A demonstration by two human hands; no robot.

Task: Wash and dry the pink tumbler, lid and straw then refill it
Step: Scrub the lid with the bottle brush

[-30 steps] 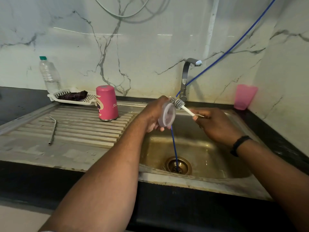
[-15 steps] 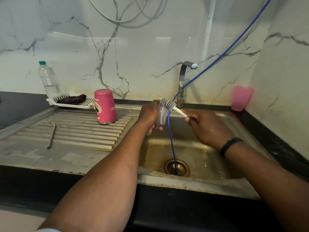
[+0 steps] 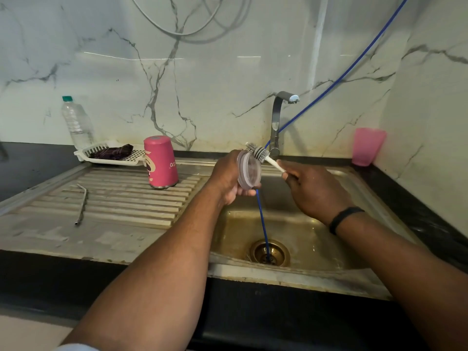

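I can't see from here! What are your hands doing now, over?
Left hand grips lid over sink. Right hand holds brush at the lid's top edge. Blue hose hangs just below.

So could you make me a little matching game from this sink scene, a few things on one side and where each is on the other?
Things:
1. pink tumbler
2. lid
3. metal straw
4. brush

Places:
A. lying flat on the ribbed draining board
B. gripped by the left hand over the sink
C. standing upside down on the draining board
D. handle held in the right hand, bristles at the lid's top edge

Pairs: 1-C, 2-B, 3-A, 4-D
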